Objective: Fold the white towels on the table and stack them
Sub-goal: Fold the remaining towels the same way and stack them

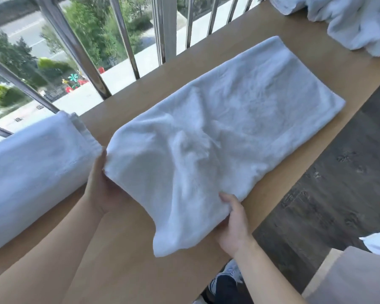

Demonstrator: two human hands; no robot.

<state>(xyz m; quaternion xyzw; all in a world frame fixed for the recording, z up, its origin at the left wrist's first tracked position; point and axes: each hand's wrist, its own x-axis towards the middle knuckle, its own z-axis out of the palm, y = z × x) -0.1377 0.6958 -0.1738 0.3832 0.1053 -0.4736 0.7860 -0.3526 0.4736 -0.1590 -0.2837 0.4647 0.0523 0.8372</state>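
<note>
A: As far as can be judged, how much of the work is done?

B: One white towel [217,132] is laid long on the wooden surface [316,51], folded only in part. Its near end is gripped by the left hand [101,183] and the right hand [233,218], both closed on the cloth. A folded stack [31,172] is seen just to the left.

A: And what is left?

B: A crumpled pile [355,20] at the far right is not yet folded.

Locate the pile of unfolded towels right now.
In the head view, the unfolded towels sit crumpled at the table's far right end, beyond the towel being folded, opposite the folded stack at left.
</note>
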